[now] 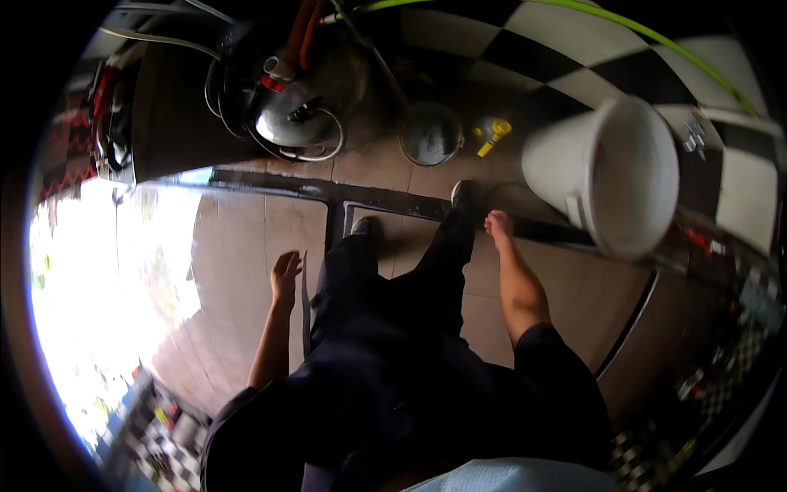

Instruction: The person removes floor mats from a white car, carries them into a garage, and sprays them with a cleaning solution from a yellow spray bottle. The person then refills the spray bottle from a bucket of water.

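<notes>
My left hand (285, 275) hangs beside my left leg, its fingers loosely bent and apart, with nothing seen in them. Close by its fingertips runs a thin grey strip (306, 303); whether it touches the hand I cannot tell. My right hand (498, 228) is held out past my right thigh with the fingers curled in, and no object shows in it. Ahead and to the right of that hand, a large white bucket (557, 164) is tilted in view, its wide mouth facing right. A yellow plastic piece (494, 137) lies on the floor left of the bucket.
A shiny metal tank (287, 119) with hoses and a cable stands ahead left. Beside it is a round dark pan-like vessel (431, 135). Dark channels (393, 197) cross the brown tiled floor (238, 238). A green hose (648, 33) runs over checkered tiles. Bright light glares at left.
</notes>
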Demonstrator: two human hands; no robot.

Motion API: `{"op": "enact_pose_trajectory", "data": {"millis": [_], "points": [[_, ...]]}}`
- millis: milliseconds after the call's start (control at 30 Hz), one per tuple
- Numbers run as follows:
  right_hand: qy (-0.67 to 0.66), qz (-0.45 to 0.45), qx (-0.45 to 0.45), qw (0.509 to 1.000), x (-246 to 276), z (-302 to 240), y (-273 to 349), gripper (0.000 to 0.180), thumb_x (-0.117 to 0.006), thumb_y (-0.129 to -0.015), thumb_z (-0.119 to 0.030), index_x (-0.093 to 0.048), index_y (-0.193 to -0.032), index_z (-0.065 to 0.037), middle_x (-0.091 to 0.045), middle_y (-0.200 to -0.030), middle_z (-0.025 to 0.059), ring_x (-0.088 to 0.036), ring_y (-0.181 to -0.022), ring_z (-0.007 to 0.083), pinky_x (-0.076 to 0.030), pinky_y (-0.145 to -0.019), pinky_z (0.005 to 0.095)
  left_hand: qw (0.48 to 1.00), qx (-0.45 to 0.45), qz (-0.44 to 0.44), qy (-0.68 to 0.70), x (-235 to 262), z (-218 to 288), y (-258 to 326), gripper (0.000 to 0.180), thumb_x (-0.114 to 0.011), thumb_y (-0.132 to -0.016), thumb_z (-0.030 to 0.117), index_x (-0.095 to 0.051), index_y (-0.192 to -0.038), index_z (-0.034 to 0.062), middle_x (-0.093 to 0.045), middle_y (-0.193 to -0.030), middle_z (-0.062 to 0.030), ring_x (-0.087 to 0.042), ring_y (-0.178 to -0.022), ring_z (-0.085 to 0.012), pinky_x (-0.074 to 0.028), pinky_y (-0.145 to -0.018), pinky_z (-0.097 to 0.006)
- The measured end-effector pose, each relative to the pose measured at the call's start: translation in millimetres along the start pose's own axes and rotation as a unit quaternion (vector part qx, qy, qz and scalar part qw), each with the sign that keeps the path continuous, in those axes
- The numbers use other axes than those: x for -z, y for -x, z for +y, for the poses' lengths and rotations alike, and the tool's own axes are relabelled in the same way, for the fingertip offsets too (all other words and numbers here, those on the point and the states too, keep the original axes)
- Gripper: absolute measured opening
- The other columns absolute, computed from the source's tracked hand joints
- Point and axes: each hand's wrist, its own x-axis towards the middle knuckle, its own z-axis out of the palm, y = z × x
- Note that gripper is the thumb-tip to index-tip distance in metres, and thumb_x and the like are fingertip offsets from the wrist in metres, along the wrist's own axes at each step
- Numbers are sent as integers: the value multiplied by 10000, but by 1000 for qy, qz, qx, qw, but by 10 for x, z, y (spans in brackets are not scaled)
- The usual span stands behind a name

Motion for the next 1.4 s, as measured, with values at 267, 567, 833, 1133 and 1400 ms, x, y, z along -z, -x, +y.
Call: {"op": "enact_pose_trajectory", "data": {"millis": [267,567,833,1133,1400], "points": [[5,-36,-17,999,-225,-68,-3202,225,-596,-841,-298,-396,-802,-200,-344,-623,-61,-322,-448,60,-247,-366,226,896,347,148,-235,-617,-1509,2695,306,-665,-834,281,-680,-840,-24,-665,-718,-39,-605,-691,-120,-480,-646,-271],[-160,-73,-116,978,-242,-94,-5008,562,-636,-835,-379,-469,-1286,-87,-498,-1266,64,-453,-1186,213,-325,-1024,384,885,401,148,-186,-1728,-1130,2650,210,-646,-863,203,-665,-939,8,-689,-857,-81,-623,-777,-146,-498,-714,-290],[72,0,146,987,174,275,-3537,599,-653,-791,-361,-517,-1166,86,-542,-1185,241,-591,-993,339,-504,-837,457,893,388,215,-75,-1760,-1680,3088,244,-641,-860,215,-639,-982,4,-675,-877,-79,-613,-802,-150,-496,-737,-295],[234,171,80,954,-384,235,-133,350,-701,-790,-210,-553,-966,54,-649,-858,174,-644,-732,301,-540,-709,415,846,398,332,123,-784,-3325,3997,281,-661,-826,266,-670,-945,13,-674,-829,-88,-617,-745,-162,-504,-681,-321],[432,-201,422,772,-2409,191,2594,455,-697,-750,-245,-516,-1038,57,-615,-994,255,-603,-944,391,-467,-816,443,922,121,358,87,1454,-3206,3288,338,-643,-847,358,-657,-944,34,-670,-906,-131,-644,-853,-228,-498,-764,-342]]}}
